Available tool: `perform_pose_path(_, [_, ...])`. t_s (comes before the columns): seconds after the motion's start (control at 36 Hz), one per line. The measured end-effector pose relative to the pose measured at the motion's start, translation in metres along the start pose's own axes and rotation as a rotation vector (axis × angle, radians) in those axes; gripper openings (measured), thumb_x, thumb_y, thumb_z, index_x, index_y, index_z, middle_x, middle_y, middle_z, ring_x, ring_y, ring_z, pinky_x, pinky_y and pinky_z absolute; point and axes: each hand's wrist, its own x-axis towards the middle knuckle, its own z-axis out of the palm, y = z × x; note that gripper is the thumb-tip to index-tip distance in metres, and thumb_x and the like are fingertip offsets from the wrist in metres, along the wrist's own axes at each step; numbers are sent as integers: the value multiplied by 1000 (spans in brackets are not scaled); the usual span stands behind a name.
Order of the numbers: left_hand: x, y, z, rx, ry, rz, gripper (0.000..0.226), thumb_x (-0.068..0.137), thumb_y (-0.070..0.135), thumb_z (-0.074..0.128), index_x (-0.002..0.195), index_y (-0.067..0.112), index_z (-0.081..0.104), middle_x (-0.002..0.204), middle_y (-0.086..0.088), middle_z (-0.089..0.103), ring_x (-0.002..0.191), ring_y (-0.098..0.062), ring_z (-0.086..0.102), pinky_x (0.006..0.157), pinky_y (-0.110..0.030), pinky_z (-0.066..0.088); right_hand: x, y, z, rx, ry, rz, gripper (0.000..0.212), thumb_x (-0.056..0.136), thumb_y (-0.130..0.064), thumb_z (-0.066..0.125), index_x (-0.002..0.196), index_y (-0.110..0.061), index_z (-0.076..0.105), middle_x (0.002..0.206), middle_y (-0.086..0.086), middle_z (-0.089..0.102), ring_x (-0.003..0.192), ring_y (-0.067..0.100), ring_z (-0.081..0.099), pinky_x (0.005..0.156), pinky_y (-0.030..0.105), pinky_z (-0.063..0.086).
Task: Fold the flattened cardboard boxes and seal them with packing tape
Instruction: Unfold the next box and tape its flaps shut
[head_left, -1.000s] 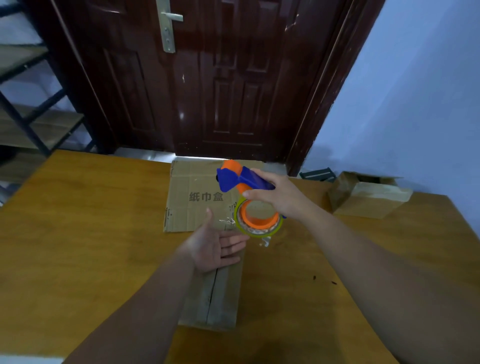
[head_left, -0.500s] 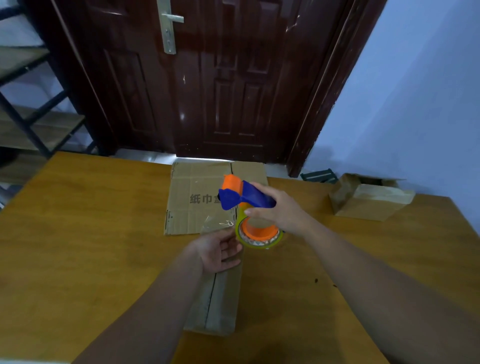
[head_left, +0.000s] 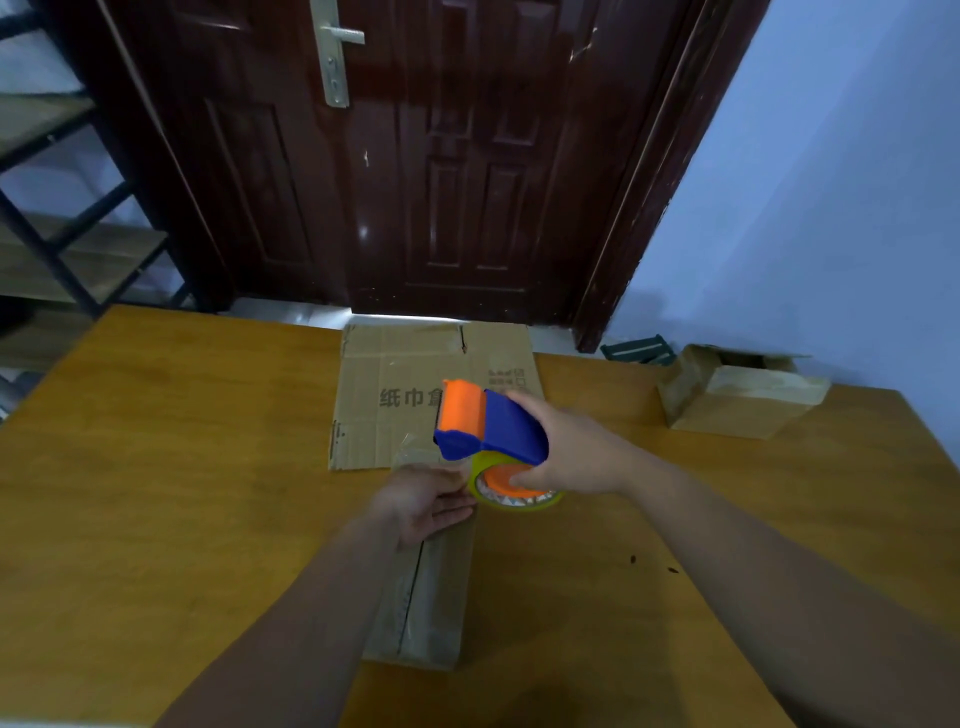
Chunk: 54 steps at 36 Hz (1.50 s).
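Right now my right hand (head_left: 576, 457) grips the tape dispenser (head_left: 493, 426) at the far end of the folded box (head_left: 426, 597). My left hand (head_left: 423, 501) lies flat there, fingers straight. The box's seam runs back toward the near edge of the desk (head_left: 156, 467).

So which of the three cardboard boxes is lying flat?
The printed one at the far edge. The long box under the left hand is folded up; the far-right box stands open.

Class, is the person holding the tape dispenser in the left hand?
No: the right hand grips the tape dispenser, while the left hand lies over the folded box.
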Motion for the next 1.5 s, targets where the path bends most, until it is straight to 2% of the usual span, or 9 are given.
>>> perform_pose_path(0.19, [-8, 1, -8, 37, -29, 54, 11, 92, 2, 55, 95, 3, 65, 76, -11, 68, 67, -17, 68, 60, -29, 58, -11, 19, -21, -336, -10, -11, 55, 74, -37, 77, 115, -38, 40, 100, -17, 53, 87, 6, 55, 74, 24, 48])
perform_pose_path(0.31, [-8, -3, -7, 42, -68, 58, 10, 91, 3, 56, 93, 1, 66, 78, -11, 65, 68, -18, 65, 64, -29, 59, -20, 32, -23, -276, 77, -10, 54, 74, -29, 76, 107, -40, 34, 89, -24, 44, 78, -1, 50, 62, 15, 34])
perform_pose_path(0.39, [-6, -5, -7, 23, -49, 73, 10, 91, 2, 57, 90, 1, 66, 71, -9, 65, 64, -17, 66, 63, -28, 59, -23, 39, -21, -177, 176, 11, 48, 74, -26, 78, 105, -30, 41, 91, -13, 48, 75, 6, 52, 59, 18, 35])
perform_pose_path(0.58, [-4, -5, -9, 25, -57, 64, 10, 89, 4, 59, 94, 0, 67, 72, -9, 67, 65, -17, 67, 61, -28, 59, -29, 51, -13, -160, 202, 32, 50, 76, -27, 77, 109, -30, 40, 92, -8, 51, 74, 6, 54, 59, 18, 39])
perform_pose_path(0.75, [-4, -9, -7, 94, -57, 96, 8, 87, 5, 62, 92, 1, 68, 74, -10, 69, 65, -16, 69, 56, -25, 56, -31, 62, -10, -474, 113, -3, 50, 83, -26, 66, 122, -29, 35, 106, -3, 49, 86, 14, 52, 74, 32, 49])
perform_pose_path(0.92, [-5, -7, -2, 124, -3, 101, 11, 87, 4, 63, 96, 0, 68, 76, -10, 71, 67, -18, 70, 56, -26, 55, -29, 74, -18, -731, 117, -57, 50, 84, -26, 62, 121, -39, 31, 103, -7, 49, 92, 13, 49, 83, 30, 41])
perform_pose_path(1.17, [-5, -8, -5, 121, 11, 111, 11, 89, 4, 59, 87, 3, 70, 74, -9, 70, 67, -17, 68, 57, -27, 56, -29, 76, -22, -288, 164, 13, 51, 79, -17, 72, 120, -22, 41, 103, 1, 51, 81, 13, 52, 68, 30, 45])
perform_pose_path(1.39, [-5, -8, -4, 117, 13, 112, 10, 87, 3, 63, 93, 0, 70, 74, -11, 71, 65, -18, 70, 55, -25, 55, -38, 82, -26, -362, 170, 22, 51, 80, -20, 71, 119, -24, 38, 98, -3, 47, 79, 13, 53, 63, 26, 44])
perform_pose_path(1.5, [-5, -7, -5, 117, -3, 112, 9, 88, 2, 61, 92, 0, 68, 71, -10, 70, 63, -17, 69, 56, -25, 56, -38, 90, -18, -648, 168, -38, 48, 82, -24, 64, 121, -30, 35, 104, -5, 46, 89, 14, 49, 73, 27, 37])
